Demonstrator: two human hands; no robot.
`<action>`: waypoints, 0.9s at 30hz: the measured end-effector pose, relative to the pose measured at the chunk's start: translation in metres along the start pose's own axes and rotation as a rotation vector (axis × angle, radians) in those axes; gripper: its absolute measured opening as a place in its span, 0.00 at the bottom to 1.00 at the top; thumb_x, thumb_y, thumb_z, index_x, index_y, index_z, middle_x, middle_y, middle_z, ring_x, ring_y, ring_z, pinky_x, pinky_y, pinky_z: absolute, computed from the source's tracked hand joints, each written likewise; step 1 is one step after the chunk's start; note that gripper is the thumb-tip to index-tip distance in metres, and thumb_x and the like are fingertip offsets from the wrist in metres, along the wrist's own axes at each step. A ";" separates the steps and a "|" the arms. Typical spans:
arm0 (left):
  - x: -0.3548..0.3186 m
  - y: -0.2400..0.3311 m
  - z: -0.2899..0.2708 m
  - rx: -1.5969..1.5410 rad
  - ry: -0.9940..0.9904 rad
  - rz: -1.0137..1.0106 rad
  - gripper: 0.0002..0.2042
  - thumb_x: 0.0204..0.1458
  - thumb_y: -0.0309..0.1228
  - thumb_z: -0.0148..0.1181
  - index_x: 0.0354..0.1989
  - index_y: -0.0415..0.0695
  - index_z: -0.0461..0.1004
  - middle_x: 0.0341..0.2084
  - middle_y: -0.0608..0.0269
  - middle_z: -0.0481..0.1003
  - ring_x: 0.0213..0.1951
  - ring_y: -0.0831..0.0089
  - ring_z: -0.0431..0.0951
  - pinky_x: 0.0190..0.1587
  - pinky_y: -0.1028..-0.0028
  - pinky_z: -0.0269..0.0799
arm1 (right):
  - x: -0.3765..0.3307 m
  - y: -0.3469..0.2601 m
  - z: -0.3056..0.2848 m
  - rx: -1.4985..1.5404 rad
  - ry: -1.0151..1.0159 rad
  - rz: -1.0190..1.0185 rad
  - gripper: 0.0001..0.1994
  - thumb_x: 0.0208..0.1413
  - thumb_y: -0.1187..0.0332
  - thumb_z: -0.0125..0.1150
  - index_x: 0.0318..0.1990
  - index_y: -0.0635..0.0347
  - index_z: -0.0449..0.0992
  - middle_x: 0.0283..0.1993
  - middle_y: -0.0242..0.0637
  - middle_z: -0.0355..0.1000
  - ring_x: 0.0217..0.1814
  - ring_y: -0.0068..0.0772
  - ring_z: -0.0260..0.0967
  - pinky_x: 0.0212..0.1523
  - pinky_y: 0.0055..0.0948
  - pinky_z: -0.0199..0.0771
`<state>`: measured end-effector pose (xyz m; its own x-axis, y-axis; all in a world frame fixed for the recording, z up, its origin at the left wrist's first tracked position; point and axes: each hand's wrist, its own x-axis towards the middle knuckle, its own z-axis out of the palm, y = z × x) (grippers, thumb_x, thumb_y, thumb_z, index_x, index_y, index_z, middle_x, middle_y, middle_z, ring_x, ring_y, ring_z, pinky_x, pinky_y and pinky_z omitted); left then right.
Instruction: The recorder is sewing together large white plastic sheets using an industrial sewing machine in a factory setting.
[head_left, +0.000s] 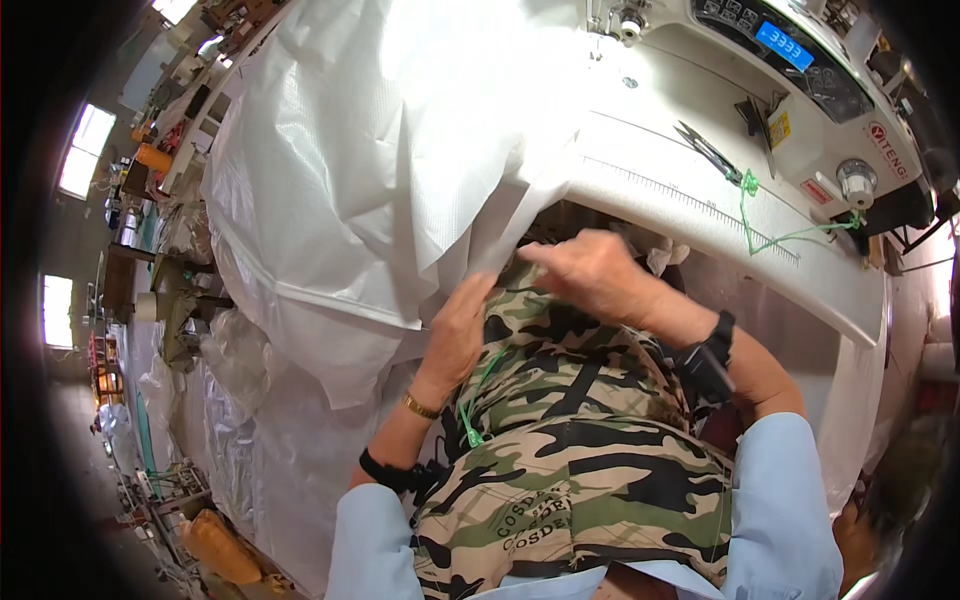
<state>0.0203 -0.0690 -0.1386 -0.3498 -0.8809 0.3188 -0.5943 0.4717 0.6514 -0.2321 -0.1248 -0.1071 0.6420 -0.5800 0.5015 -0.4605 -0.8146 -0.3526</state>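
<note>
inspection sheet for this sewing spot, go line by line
Surface: white, ruled-edge sewing table; bright glare at its far side.
Work items: glossy white woven sheet, creased, spread left of centre; white sewing machine with blue-lit display.
Clutter: dark metal snips on the table.
Hands: left hand at the sheet's edge, grip unclear; right hand blurred above the camouflage-print garment.
Cables: no electrical cable made out; thin green cord knotted beside the snips.
Surroundings: bright windows and an orange bundle, left.

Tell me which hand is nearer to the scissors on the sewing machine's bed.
Right. The right hand is below and left of the scissors in the picture, not touching them; the left hand is farther down and left, beside the white sheet.
</note>
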 end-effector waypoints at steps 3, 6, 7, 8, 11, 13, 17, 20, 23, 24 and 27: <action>-0.047 -0.035 0.004 -0.113 -0.018 -0.238 0.18 0.61 0.22 0.48 0.59 0.36 0.65 0.53 0.44 0.72 0.55 0.50 0.73 0.59 0.62 0.68 | -0.006 -0.018 0.043 0.015 -0.213 0.079 0.34 0.51 0.73 0.59 0.69 0.58 0.59 0.26 0.40 0.71 0.22 0.39 0.71 0.25 0.33 0.72; -0.076 -0.058 0.011 -0.226 0.001 -0.402 0.22 0.60 0.25 0.51 0.63 0.41 0.59 0.52 0.48 0.74 0.55 0.54 0.75 0.57 0.62 0.69 | 0.005 -0.032 0.076 -0.061 -0.310 0.037 0.38 0.49 0.74 0.59 0.71 0.58 0.56 0.26 0.40 0.72 0.22 0.38 0.71 0.23 0.34 0.71; -0.080 -0.064 0.019 -0.180 -0.028 -0.416 0.22 0.60 0.25 0.52 0.63 0.43 0.59 0.50 0.49 0.75 0.54 0.54 0.76 0.55 0.62 0.70 | 0.009 -0.037 0.085 -0.048 -0.284 0.029 0.45 0.44 0.73 0.62 0.73 0.58 0.50 0.26 0.42 0.71 0.23 0.41 0.71 0.23 0.39 0.71; -0.083 -0.069 0.027 -0.164 -0.042 -0.425 0.22 0.59 0.26 0.53 0.62 0.46 0.60 0.49 0.51 0.76 0.53 0.54 0.77 0.53 0.62 0.71 | 0.014 -0.040 0.093 -0.036 -0.250 0.008 0.45 0.44 0.73 0.62 0.73 0.58 0.50 0.26 0.42 0.71 0.23 0.41 0.71 0.23 0.39 0.71; -0.080 -0.085 0.044 0.009 -0.003 -0.471 0.15 0.56 0.28 0.58 0.53 0.45 0.70 0.46 0.52 0.78 0.47 0.51 0.78 0.47 0.59 0.72 | 0.030 -0.046 0.108 -0.237 -0.395 0.145 0.33 0.40 0.72 0.65 0.58 0.69 0.63 0.25 0.43 0.74 0.27 0.43 0.76 0.23 0.38 0.71; -0.079 -0.090 0.046 0.130 -0.029 -0.487 0.13 0.55 0.29 0.59 0.49 0.44 0.73 0.46 0.51 0.77 0.46 0.49 0.78 0.46 0.58 0.72 | 0.038 -0.045 0.099 -0.189 -0.394 0.160 0.16 0.44 0.71 0.64 0.40 0.65 0.69 0.23 0.43 0.74 0.28 0.44 0.77 0.25 0.39 0.72; -0.093 -0.077 0.014 0.127 0.220 -0.407 0.10 0.52 0.25 0.59 0.42 0.45 0.79 0.31 0.48 0.78 0.35 0.46 0.79 0.35 0.59 0.74 | 0.039 -0.047 0.041 -0.099 -0.002 0.307 0.06 0.52 0.73 0.58 0.36 0.58 0.69 0.21 0.42 0.72 0.25 0.49 0.74 0.26 0.40 0.72; -0.109 -0.061 -0.036 0.166 -0.050 -0.515 0.09 0.52 0.25 0.58 0.41 0.43 0.80 0.34 0.47 0.79 0.36 0.48 0.80 0.36 0.61 0.74 | 0.022 -0.041 -0.024 0.211 0.294 0.566 0.04 0.61 0.70 0.55 0.39 0.60 0.74 0.21 0.35 0.72 0.21 0.31 0.70 0.24 0.33 0.68; -0.115 -0.044 -0.052 -0.061 0.004 -0.440 0.09 0.53 0.29 0.59 0.40 0.41 0.80 0.38 0.48 0.80 0.39 0.53 0.81 0.40 0.65 0.74 | -0.001 -0.041 -0.055 0.371 0.364 0.677 0.08 0.65 0.68 0.54 0.38 0.63 0.76 0.24 0.31 0.74 0.27 0.19 0.68 0.30 0.23 0.65; -0.112 -0.044 -0.050 -0.191 0.003 -0.369 0.10 0.54 0.31 0.60 0.41 0.41 0.80 0.39 0.49 0.80 0.39 0.54 0.81 0.42 0.66 0.74 | -0.007 -0.041 -0.062 0.404 0.384 0.686 0.10 0.66 0.67 0.54 0.37 0.64 0.76 0.24 0.31 0.75 0.28 0.18 0.68 0.32 0.22 0.65; -0.105 -0.047 -0.040 -0.016 -0.036 -0.385 0.18 0.55 0.32 0.59 0.54 0.44 0.74 0.41 0.49 0.79 0.42 0.51 0.79 0.45 0.65 0.74 | -0.020 -0.035 -0.093 0.405 0.654 0.608 0.10 0.67 0.67 0.53 0.37 0.65 0.76 0.25 0.36 0.76 0.31 0.21 0.70 0.37 0.23 0.70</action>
<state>0.1139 -0.0004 -0.1756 -0.1281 -0.9915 0.0247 -0.6761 0.1055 0.7292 -0.2855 -0.0843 -0.0310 -0.1573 -0.8838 0.4405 -0.2763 -0.3889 -0.8789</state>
